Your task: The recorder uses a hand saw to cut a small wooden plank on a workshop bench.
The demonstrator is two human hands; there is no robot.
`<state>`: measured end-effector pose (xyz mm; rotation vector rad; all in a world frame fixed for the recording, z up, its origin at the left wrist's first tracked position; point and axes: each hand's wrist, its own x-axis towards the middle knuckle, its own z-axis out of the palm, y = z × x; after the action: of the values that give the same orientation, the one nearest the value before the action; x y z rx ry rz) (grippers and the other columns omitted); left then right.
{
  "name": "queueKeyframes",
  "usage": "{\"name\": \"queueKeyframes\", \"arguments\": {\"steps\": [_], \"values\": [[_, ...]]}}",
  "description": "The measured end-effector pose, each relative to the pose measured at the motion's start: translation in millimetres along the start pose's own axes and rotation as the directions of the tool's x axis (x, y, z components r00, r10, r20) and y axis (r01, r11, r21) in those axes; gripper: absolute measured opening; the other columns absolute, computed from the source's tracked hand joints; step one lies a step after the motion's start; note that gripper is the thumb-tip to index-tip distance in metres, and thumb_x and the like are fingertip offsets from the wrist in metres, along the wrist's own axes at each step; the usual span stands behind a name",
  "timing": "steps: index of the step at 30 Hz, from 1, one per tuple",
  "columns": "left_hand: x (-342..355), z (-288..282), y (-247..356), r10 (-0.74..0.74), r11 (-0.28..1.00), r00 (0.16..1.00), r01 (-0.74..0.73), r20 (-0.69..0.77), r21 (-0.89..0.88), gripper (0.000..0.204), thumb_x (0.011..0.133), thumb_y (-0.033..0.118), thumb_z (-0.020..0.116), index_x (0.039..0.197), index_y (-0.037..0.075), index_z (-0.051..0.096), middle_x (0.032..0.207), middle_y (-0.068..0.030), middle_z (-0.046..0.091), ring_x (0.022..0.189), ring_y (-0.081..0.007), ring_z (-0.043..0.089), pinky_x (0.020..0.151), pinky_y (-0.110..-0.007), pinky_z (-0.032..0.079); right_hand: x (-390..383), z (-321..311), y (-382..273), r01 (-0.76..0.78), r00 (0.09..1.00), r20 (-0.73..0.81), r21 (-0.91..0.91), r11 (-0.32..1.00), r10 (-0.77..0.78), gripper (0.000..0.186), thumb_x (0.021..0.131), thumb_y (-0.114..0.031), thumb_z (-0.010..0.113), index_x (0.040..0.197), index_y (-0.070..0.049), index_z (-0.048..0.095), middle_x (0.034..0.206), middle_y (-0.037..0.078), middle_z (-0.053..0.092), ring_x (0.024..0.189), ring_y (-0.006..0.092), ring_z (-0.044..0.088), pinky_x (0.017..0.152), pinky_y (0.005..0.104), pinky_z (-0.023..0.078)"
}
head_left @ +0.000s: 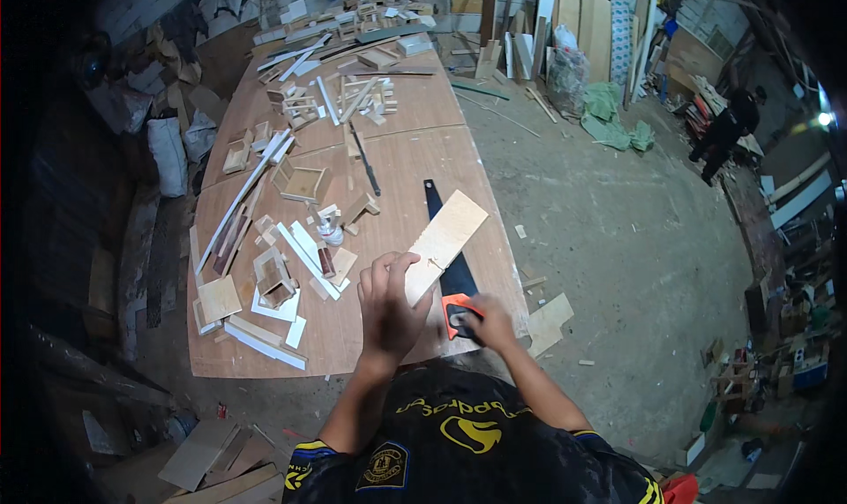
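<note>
My left hand (388, 297) is closed around the lower end of a pale wooden board (454, 228), tilted up to the right near the table's right edge. A rough notch or broken spot shows on the board's face just past my fingers. My right hand (492, 323) grips the orange and black handle of a handsaw (458, 279). The saw's dark blade points away from me and passes beneath the board, its far tip resting over the table. How much of the blade touches the board is hidden.
The long wooden table (415, 160) carries small wooden boxes (302, 184), white strips (307, 259), a dark metal bar (363, 158) and piles of offcuts at its far end. Offcuts (549, 323) lie on the floor to the right. A person in dark clothes (730, 129) stands far right.
</note>
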<state>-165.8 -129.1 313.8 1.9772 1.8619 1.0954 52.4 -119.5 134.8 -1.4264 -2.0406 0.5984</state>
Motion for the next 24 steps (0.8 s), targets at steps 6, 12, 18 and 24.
{"name": "queueKeyframes", "arguments": {"steps": [6,12,18,24], "values": [[-14.2,30.8,49.6,0.159,0.979,0.985,-0.166,0.073,0.115,0.060,0.067,0.009,0.076,0.119,0.006,0.048,0.117,-0.0132,0.053,0.107,-0.0344,0.048,0.093,-0.044,0.037,19.1,-188.9,-82.3,0.285,0.817,-0.468,-0.178,0.942,-0.336,0.017,0.077,-0.014,0.072,0.094,-0.011,0.072,0.090,0.007,0.061,0.084,0.0248,0.056,0.077,0.0389,0.044],[-33.4,92.1,122.9,0.309,0.931,0.928,-0.340,0.207,0.131,0.063,0.065,0.008,0.077,0.120,0.007,0.047,0.114,-0.0111,0.053,0.103,-0.0325,0.049,0.087,-0.043,0.038,-13.8,-230.7,-45.5,0.308,0.902,-0.180,-0.368,0.877,-0.392,0.024,0.074,-0.030,0.073,0.093,-0.015,0.073,0.087,0.000,0.061,0.091,0.0210,0.054,0.079,0.0382,0.040],[-80.8,179.2,155.1,0.365,0.855,0.872,-0.453,0.325,0.255,0.059,0.069,0.014,0.073,0.123,0.007,0.050,0.112,-0.0128,0.054,0.100,-0.0320,0.051,0.078,-0.044,0.039,-83.3,-229.7,34.9,0.024,0.977,-0.192,-0.349,0.937,-0.097,0.023,0.073,-0.034,0.073,0.089,-0.018,0.075,0.082,0.003,0.064,0.084,0.0243,0.060,0.075,0.0422,0.044],[-142.2,245.5,183.7,0.395,0.823,0.767,-0.540,0.506,0.177,0.050,0.077,0.017,0.067,0.123,0.010,0.051,0.110,-0.0104,0.055,0.096,-0.0319,0.052,0.079,-0.046,0.041,-161.1,-207.9,92.9,-0.276,0.958,-0.179,-0.389,0.879,0.222,0.016,0.077,-0.029,0.066,0.078,-0.015,0.072,0.078,0.006,0.066,0.079,0.0262,0.063,0.068,0.0427,0.047]]}}
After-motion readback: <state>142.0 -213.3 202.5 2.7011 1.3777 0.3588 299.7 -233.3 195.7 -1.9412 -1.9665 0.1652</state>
